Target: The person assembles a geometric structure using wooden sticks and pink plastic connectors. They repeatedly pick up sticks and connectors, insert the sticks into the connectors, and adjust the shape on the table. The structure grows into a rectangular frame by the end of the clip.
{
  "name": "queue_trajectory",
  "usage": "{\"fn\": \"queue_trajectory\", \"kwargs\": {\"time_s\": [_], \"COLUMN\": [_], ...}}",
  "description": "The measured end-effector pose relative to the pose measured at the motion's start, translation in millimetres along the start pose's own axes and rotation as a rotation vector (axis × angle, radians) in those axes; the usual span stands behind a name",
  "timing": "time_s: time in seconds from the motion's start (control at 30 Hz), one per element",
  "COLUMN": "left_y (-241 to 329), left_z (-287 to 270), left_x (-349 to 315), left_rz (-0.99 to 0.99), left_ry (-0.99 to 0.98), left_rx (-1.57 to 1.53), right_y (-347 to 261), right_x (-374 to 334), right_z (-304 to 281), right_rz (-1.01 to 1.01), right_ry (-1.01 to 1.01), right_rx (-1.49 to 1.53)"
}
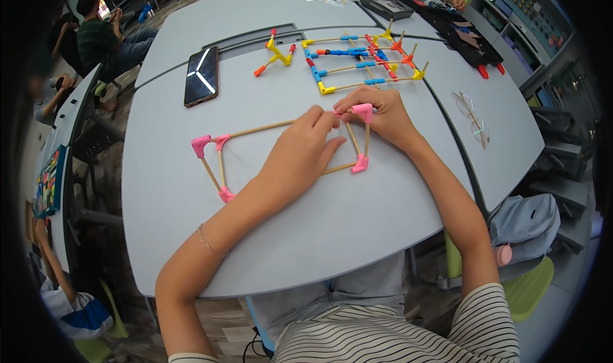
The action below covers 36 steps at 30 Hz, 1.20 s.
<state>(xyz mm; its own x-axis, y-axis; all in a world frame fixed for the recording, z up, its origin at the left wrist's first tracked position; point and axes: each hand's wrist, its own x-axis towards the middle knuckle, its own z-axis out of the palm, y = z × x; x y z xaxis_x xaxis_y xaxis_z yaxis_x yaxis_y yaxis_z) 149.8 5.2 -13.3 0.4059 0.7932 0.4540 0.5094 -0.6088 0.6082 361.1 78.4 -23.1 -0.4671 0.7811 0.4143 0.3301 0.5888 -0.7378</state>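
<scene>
A prism-like frame of wooden sticks and pink connectors lies on the grey table [294, 248] in front of me. Its left end has pink corner pieces [200, 146], and at its right end a pink connector [363, 113] stands by my right hand. My right hand [383, 115] is closed round that upper right corner, fingers curled over a pink joint. Across the frame's long sticks reaches my left hand [303, 143], its thumb apart from its bent fingers, the fingertips close to the joint at my right fingers. What lies beneath the left palm is hidden.
Farther back stands a stick model [348, 69] with yellow, blue, red and orange connectors. Beside it lie a small yellow-and-red piece [276, 53] and a smartphone [202, 75]. Eyeglasses [474, 117] rest on the right-hand table; a grey backpack [527, 226] sits beyond its edge. Other people sit left.
</scene>
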Motion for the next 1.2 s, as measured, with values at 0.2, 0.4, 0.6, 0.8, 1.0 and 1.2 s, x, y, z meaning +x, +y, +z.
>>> {"fn": "queue_trajectory", "kwargs": {"time_s": [0.2, 0.4, 0.6, 0.8, 1.0, 1.2], "left_y": [16.4, 9.1, 8.3, 7.4, 12.5, 10.7], "left_z": [7.8, 11.3, 14.2, 11.6, 12.1, 10.8], "left_x": [-21.3, -27.0, -26.3, -28.2, -30.0, -31.7], "left_rz": [0.088, 0.085, 0.121, 0.11, 0.121, 0.106], "left_ry": [-0.143, -0.057, -0.039, -0.055, -0.083, -0.023], "left_rx": [0.06, 0.095, 0.087, 0.158, 0.213, 0.144], "right_y": [-9.8, -41.7, -59.6, -60.8, -43.2, -47.6], "right_x": [-4.3, -22.9, -34.0, -32.6, -36.2, -33.7], "right_z": [-2.6, -25.1, -22.6, -22.6, -21.7, -21.7], "right_rz": [0.045, 0.29, 0.215, 0.207, 0.205, 0.175], "right_ry": [-0.01, -0.123, -0.446, -0.402, -0.321, -0.362], "right_rx": [-0.091, -0.076, -0.112, -0.039, -0.007, -0.024]}}
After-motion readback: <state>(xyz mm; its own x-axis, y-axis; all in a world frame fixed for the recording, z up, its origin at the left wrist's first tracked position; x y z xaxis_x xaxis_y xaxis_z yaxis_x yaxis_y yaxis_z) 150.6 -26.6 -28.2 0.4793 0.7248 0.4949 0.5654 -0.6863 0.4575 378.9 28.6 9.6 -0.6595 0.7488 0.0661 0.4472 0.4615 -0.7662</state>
